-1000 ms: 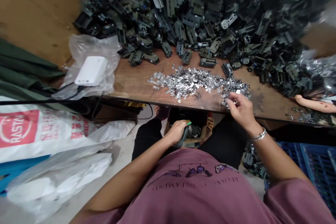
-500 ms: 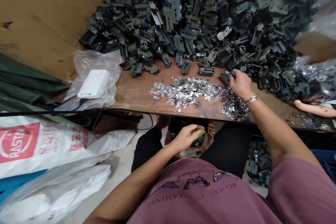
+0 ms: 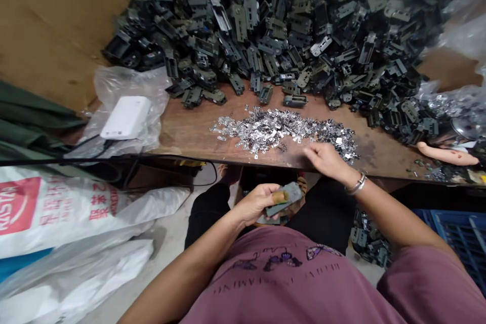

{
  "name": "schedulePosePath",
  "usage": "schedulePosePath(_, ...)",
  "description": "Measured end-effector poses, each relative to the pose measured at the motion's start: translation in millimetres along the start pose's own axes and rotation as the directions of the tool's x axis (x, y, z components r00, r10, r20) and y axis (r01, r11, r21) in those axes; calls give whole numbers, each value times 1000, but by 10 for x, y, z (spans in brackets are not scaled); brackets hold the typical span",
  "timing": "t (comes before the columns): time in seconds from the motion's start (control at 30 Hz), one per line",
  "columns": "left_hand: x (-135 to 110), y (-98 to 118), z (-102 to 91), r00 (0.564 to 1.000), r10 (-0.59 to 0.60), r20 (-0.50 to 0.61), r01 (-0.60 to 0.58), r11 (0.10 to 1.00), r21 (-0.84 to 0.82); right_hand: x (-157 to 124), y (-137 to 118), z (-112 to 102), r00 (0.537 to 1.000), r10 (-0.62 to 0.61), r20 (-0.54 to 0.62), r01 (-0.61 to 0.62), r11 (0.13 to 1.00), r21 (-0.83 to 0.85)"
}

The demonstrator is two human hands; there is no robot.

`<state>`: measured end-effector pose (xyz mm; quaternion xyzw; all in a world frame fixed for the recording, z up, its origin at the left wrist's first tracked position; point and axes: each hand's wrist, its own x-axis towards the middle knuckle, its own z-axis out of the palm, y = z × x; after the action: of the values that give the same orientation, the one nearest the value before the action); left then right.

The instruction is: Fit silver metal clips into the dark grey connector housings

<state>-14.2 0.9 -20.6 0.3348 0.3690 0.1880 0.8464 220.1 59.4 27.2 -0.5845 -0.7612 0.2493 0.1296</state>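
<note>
My left hand point(image 3: 255, 206) is closed around a dark grey-green plastic housing point(image 3: 293, 193), held over my lap below the bench edge. Its thumb wears a yellow-brown wrap point(image 3: 280, 197) and presses on the housing's upper face. My right hand point(image 3: 329, 163) is just above the bench's front edge, fingers drawn together and a little blurred; whether anything small is between them is hidden. Beyond it lies a heap of small shiny metal clips point(image 3: 273, 129), with darker small pieces among them toward the right. A lone housing point(image 3: 295, 100) rests on the wood behind the heap.
A large pile of similar housings point(image 3: 261, 35) covers the back of the wooden bench point(image 3: 182, 131). At left, a white box point(image 3: 126, 117) with a cable lies on clear plastic. A flesh-coloured curved object point(image 3: 448, 154) lies at right. A blue crate point(image 3: 461, 235) stands below.
My right hand has left the housing it touched on the bench and come nearer my body. A housing is now in my left hand, which held none visibly before. The view has shifted slightly.
</note>
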Motion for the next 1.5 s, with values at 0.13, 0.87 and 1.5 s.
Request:
schedulePosePath(0.13, -61, -10, 49, 988, 97, -120, -114, 982, -149, 305, 345, -80, 971, 124, -205, -209, 854, -477)
schedulePosePath(0.87, -13, 71, 177, 713, 657, -245, -507, 724, 468, -333, -295, 215, 897, -421, -138, 430, 902, 46)
schedulePosePath(1.5, -193, -1, 209, 815, 468, -342, -359, 870, 337, -669, -236, 325, 794, -535, -288, 569, 821, 45)
